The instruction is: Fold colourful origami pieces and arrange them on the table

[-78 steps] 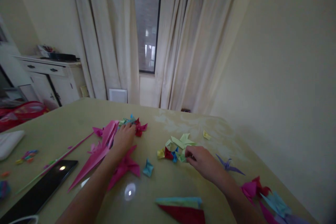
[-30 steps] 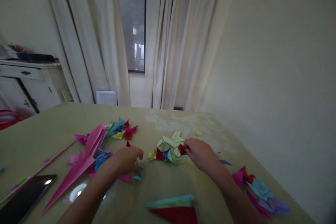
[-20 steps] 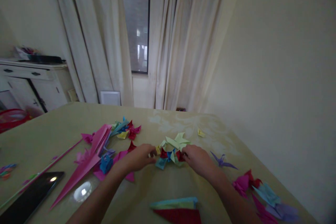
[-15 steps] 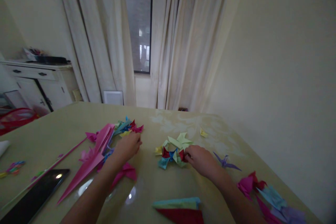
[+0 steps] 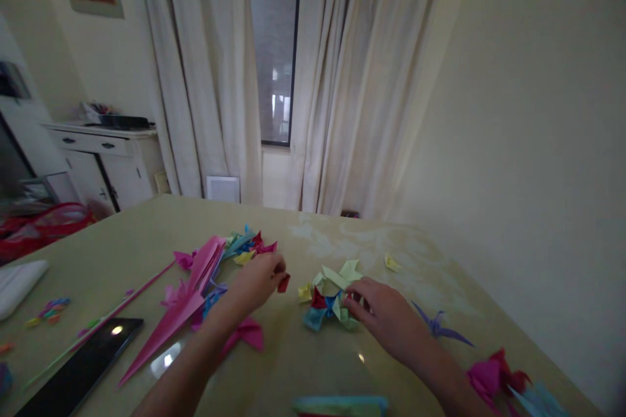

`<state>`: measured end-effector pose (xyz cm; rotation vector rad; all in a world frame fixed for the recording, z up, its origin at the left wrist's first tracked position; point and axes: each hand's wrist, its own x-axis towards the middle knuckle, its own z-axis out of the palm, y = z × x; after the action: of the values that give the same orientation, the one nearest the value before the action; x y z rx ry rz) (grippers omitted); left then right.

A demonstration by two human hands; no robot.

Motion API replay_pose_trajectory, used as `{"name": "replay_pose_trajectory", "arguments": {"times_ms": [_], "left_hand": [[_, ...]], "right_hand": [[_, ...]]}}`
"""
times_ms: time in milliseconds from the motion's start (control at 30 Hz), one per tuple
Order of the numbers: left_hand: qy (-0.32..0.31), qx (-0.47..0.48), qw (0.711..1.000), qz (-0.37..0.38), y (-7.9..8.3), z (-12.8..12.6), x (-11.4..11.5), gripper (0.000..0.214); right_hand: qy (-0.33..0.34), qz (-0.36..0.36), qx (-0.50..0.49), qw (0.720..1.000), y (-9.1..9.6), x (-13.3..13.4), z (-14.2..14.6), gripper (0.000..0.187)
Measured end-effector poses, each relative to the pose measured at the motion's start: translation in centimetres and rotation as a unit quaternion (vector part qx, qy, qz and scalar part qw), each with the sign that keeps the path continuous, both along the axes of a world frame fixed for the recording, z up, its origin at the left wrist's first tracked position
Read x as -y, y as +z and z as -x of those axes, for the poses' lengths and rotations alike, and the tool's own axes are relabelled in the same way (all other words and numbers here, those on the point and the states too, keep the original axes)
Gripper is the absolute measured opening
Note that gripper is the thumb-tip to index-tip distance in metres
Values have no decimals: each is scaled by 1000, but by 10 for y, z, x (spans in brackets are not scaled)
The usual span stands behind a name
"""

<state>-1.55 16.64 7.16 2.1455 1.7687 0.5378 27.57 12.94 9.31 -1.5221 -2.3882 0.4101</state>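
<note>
Pale tabletop (image 5: 281,365); red paper (image 5: 283,283) pinched in left hand (image 5: 259,277)

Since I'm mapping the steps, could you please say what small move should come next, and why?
Probably carry the red folded piece rightward to the paper cluster: the left hand holds it apart from that cluster, while the right hand is at the cluster's right side.

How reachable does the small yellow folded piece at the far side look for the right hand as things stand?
Probably yes: the small yellow folded piece lies a little beyond the right hand, with only tabletop visible between. The hand would likely need to leave the light green pieces first.
</note>
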Motion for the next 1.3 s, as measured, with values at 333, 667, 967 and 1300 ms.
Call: {"name": "replay_pose_trajectory", "arguments": {"times_ms": [333,667,967,1300], "left_hand": [[-166,314,935,-20,19,-78,47,24],[135,-60,988,-45,-29,32,-15,43],[113,-148,983,10,-59,67,-27,34],[-107,-19,993,-47,9,-1,2,15]], "right_hand": [[45,-12,-208,977,7,16,17,25],[-38,-38,-121,991,21,-13,-34,17],[-37,-37,-87,995,-2,-21,-21,22],[-6,9,-267,964,6,-1,-2,38]]}}
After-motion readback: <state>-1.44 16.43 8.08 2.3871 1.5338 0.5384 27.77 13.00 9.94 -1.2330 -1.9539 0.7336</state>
